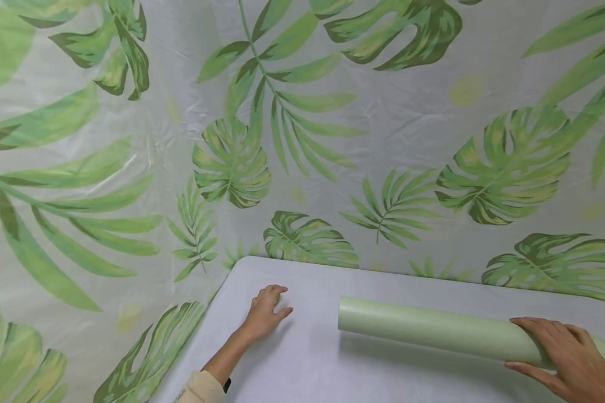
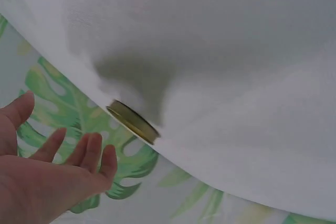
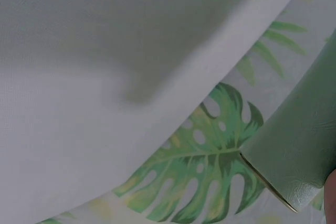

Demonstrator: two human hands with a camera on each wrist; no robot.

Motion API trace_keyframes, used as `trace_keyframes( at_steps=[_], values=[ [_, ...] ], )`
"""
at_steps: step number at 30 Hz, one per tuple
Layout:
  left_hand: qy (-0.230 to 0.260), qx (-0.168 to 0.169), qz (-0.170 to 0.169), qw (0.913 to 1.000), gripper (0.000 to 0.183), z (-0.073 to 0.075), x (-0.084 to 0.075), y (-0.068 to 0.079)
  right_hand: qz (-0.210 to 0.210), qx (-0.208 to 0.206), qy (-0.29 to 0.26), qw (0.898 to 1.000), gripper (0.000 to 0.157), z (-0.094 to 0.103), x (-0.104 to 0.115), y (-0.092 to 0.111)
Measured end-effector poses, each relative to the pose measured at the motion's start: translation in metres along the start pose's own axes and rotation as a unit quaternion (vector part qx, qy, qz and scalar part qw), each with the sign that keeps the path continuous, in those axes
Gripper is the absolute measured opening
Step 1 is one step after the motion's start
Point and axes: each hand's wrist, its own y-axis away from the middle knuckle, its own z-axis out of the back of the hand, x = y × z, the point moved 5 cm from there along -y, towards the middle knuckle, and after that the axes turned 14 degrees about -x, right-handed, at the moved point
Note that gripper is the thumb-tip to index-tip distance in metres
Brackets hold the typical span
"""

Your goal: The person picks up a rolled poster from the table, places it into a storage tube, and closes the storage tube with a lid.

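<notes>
1. Your right hand (image 1: 575,358) is nearest, its fingers wrapped around the right end of a pale green tube (image 1: 433,329).
2. You have that tube over the right part of the tabletop (image 1: 292,369), roughly along the far edge, its shadow falling beneath it.
3. Your left hand (image 1: 267,314) is released, fingers loosely bent, near the tabletop's far left corner.
4. Near those fingers, a small yellowish band (image 2: 133,123) shows at a tabletop edge.
5. Beyond the far and left edges you face a leaf-patterned sheet (image 1: 408,145).
</notes>
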Motion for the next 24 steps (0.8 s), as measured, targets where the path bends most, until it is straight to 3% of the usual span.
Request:
trace_keyframes(
  at_steps=[6, 11, 24],
  values=[
    [-0.068, -0.031, 0.037, 0.9965, 0.058, 0.004, 0.028, -0.012, -0.003, -0.003, -0.003, 1.000, 0.093, 0.002, -0.001, 0.001],
    [-0.085, -0.027, 0.057, 0.9943, 0.063, 0.003, 0.042, -0.018, -0.008, 0.000, -0.001, 1.000, 0.092, 0.002, -0.001, 0.003],
    [-0.065, -0.008, 0.088, 0.9939, 0.065, -0.002, 0.049, -0.019, -0.004, -0.006, -0.006, 1.000, 0.092, 0.001, 0.000, 0.004]
  ],
)
